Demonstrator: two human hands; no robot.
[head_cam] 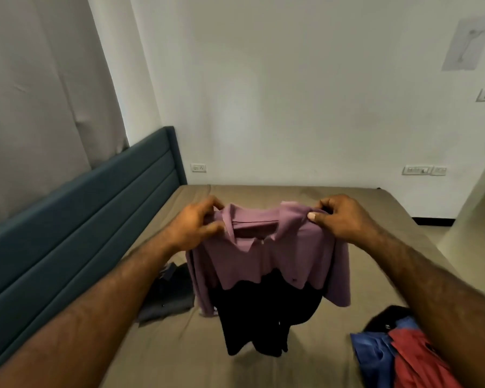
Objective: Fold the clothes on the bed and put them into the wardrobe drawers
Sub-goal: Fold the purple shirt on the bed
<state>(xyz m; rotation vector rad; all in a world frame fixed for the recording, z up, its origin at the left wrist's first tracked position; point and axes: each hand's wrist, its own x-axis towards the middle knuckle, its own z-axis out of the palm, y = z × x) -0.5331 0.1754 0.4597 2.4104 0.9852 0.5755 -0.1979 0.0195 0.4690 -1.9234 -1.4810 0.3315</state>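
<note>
The bed [263, 365], covered in a taupe sheet and running along a blue padded headboard [76, 219], is taking up most of the lower view, and the clothes to be sorted are lying scattered on it. Above its middle a purple collared shirt [277, 259] is hanging in the air, held up by its shoulders. The left hand [199, 228] is pinching the fabric at one shoulder and the right hand [339, 217] is pinching the other, thumb on the near side, so both hands are clamped on the shirt and spreading it wide.

By my reading, the folding of this shirt is only just beginning: it is being held out to straighten, with no crease yet made. The next move is probably calling for laying it flat on a bare stretch of sheet, or bringing the sleeves inward, while keeping the shoulders level so the body is not twisting.

A dark garment [252, 320] is showing below the purple hem; whether it is lying on the bed or hanging with the shirt is hard to tell. A grey-and-dark heap [165, 298] is lying near the headboard, partly behind the left forearm. At the lower right a blue garment [373, 357], a red one [420, 359] and a black piece [389, 317] are overlapping, cut off by the right arm and the frame edge. The wardrobe and its drawers are not appearing anywhere in view.
</note>
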